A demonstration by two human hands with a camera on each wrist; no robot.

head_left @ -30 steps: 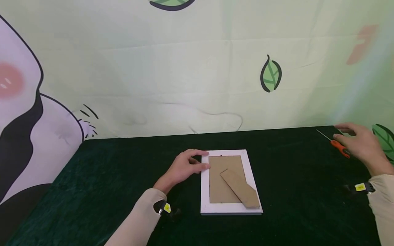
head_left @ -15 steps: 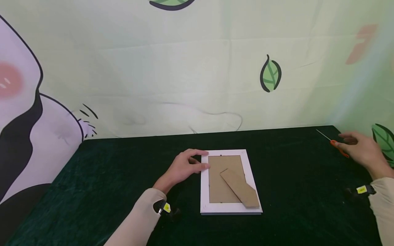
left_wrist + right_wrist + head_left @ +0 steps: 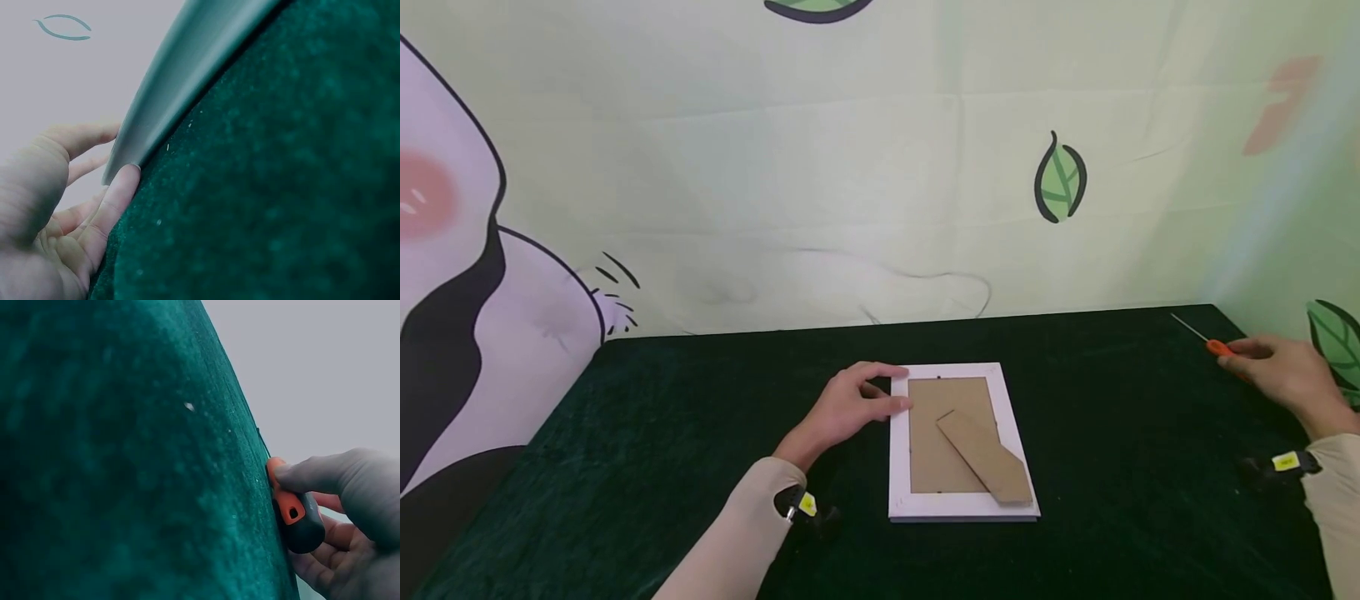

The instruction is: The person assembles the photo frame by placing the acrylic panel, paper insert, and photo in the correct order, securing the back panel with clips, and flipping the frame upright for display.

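While the left hand rests open on the frame, only the right wrist view shows the right hand gripping the screwdriver.

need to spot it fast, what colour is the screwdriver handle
Orange with a dark grey end; the screwdriver handle shows best in the right wrist view.

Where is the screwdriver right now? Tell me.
In the head view, the screwdriver lies at the far right corner of the green table, under the right hand, well right of the picture frame.
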